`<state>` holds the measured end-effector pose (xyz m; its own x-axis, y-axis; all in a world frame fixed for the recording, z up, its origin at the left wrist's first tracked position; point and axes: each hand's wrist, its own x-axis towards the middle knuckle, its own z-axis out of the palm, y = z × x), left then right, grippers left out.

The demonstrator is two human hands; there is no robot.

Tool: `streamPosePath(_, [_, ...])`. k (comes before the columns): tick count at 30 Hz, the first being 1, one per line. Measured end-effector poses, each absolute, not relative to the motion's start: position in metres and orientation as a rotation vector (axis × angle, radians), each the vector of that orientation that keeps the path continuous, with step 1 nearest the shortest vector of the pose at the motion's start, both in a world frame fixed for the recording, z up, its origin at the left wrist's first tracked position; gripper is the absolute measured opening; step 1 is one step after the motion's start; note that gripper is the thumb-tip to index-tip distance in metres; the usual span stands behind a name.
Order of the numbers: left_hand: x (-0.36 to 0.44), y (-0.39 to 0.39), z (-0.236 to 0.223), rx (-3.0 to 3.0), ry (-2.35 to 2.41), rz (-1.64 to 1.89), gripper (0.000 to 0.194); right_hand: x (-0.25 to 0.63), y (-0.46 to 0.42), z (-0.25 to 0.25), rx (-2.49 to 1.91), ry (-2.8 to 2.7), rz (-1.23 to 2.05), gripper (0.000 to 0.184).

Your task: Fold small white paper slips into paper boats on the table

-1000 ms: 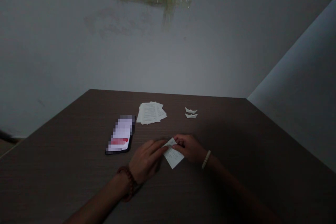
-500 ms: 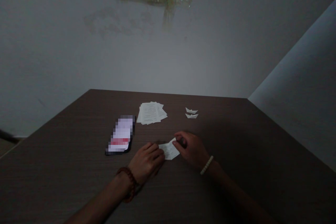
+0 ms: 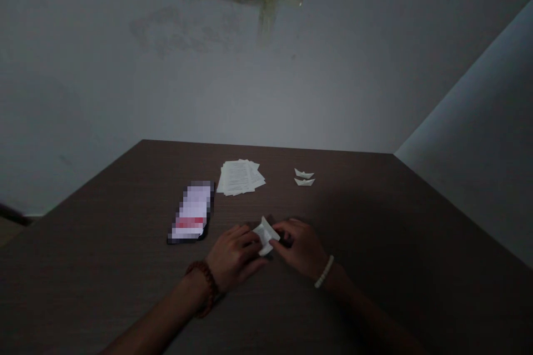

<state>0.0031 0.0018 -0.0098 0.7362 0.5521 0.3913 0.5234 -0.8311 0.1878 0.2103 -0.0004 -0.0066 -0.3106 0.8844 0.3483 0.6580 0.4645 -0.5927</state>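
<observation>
Folded paper, sides pinched in the near-closed grip of left hand and right hand; uneven pulling could tear it.

Left hand and right hand on folded paper below centre, phone centre-left, paper stack, paper boats mid-frame

A dark brown table carries a lit phone, a loose paper pile and two little paper boats.
</observation>
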Motion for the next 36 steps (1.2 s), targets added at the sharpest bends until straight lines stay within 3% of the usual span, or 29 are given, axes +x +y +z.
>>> streamPosePath(4, [0.002, 0.003, -0.011, 2.583, 1.116, 0.788, 0.013, 0.214, 0.008, -0.015, -1.255, -2.108, 0.443, 0.003])
streamPosePath(7, [0.002, 0.007, -0.013, 2.422, 1.364, 0.877, 0.016, 0.216, 0.011, -0.017, -1.175, -2.158, 0.46, 0.002])
streamPosePath(22, [0.004, 0.007, -0.006, 2.707, 1.123, 0.626, 0.021, 0.219, 0.01, -0.01, -1.076, -2.421, 0.334, 0.015])
streamPosePath(36, [-0.002, 0.008, 0.002, 2.706, 1.215, 0.568, 0.016, 0.231, 0.005, -0.011, -1.17, -2.36, 0.241, 0.009])
